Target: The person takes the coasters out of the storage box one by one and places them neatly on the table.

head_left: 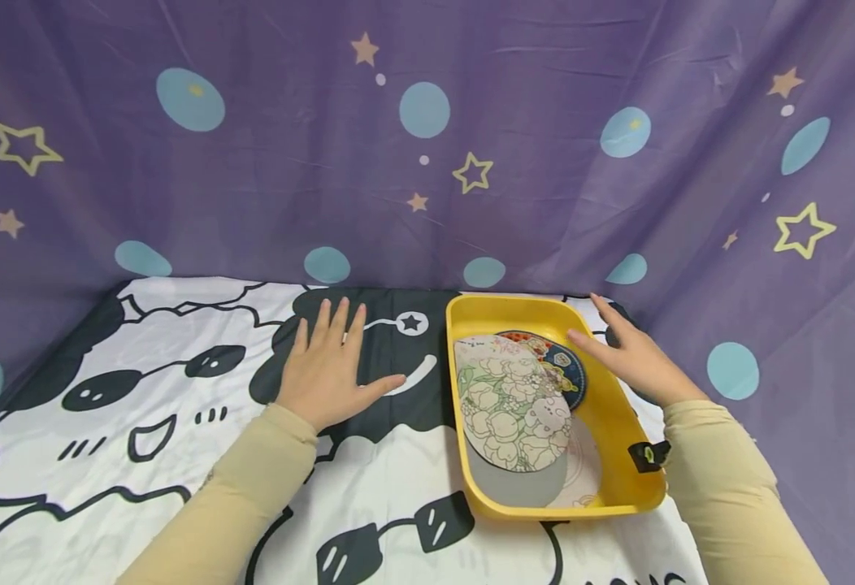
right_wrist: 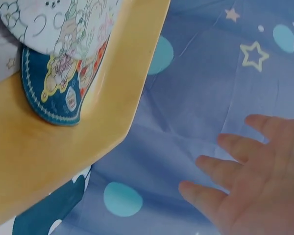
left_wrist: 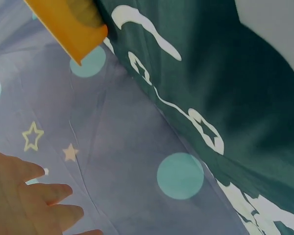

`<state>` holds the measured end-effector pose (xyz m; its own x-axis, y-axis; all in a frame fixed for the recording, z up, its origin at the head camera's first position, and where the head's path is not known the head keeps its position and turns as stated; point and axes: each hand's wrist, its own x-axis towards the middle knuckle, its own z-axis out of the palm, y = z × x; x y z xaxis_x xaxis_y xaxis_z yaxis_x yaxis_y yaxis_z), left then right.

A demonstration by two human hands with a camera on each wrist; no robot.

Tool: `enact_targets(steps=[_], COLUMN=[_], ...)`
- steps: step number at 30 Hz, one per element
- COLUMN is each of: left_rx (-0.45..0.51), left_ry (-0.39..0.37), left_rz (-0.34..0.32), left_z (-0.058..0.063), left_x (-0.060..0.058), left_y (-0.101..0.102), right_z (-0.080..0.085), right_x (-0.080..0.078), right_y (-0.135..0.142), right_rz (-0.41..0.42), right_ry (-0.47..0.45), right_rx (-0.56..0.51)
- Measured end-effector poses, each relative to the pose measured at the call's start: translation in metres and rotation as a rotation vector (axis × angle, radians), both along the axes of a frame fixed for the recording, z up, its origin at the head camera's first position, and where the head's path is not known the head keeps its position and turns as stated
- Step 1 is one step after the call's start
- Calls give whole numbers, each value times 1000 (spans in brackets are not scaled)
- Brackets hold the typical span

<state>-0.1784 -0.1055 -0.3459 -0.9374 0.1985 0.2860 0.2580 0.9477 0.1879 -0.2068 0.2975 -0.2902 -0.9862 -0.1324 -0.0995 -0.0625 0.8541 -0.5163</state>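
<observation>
Head view showed a person's 2 forearms in pale yellow sleeves (head_left: 248,467), reaching forward from the lower corners and slanting inward. The left hand (head_left: 332,374), its back to the camera, had 4 straight fingers fanned wide, pointing away from the wearer, and the thumb stretched toward a yellow, rectangular plastic tray with rounded corners (head_left: 581,513). It held nothing; whether it touched the black-and-white cartoon-printed cloth (head_left: 113,435) below could not be told.

The right hand (head_left: 635,357) was at the tray's far right side, fingers extended forward and leftward, the thumb apart from them and pointing inward by the rim. It too held nothing; the right wrist view showed 4 fingers spread, a gap between their tips and the tray wall.

The tray sat on the cloth, right of the left hand. Inside, a pale, flat disc with floral line drawings (head_left: 504,406) overlapped a dark blue, flat disc with red and yellow patterning (head_left: 574,370). Behind everything hung a purple fabric backdrop with stars and blue dots (head_left: 288,122).
</observation>
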Motion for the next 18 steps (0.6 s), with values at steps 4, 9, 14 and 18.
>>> enact_targets(steps=[4,9,14,18], left_rx=[-14,-56,-92,-100], left_ry=[31,58,56,45], left_rz=[-23,-45,-68,-79], left_z=[-3,-4,-4,-2], left_x=[1,4,6,7], left_y=[7,14,22,30], right_z=[-2,-4,-5,-7], right_x=[-2,1,5,6], right_y=[11,23,35,44], right_rz=[-7,-16,-14,1], right_ry=[-20,-16,5,22], right_rx=[-13,-44,-69,-106])
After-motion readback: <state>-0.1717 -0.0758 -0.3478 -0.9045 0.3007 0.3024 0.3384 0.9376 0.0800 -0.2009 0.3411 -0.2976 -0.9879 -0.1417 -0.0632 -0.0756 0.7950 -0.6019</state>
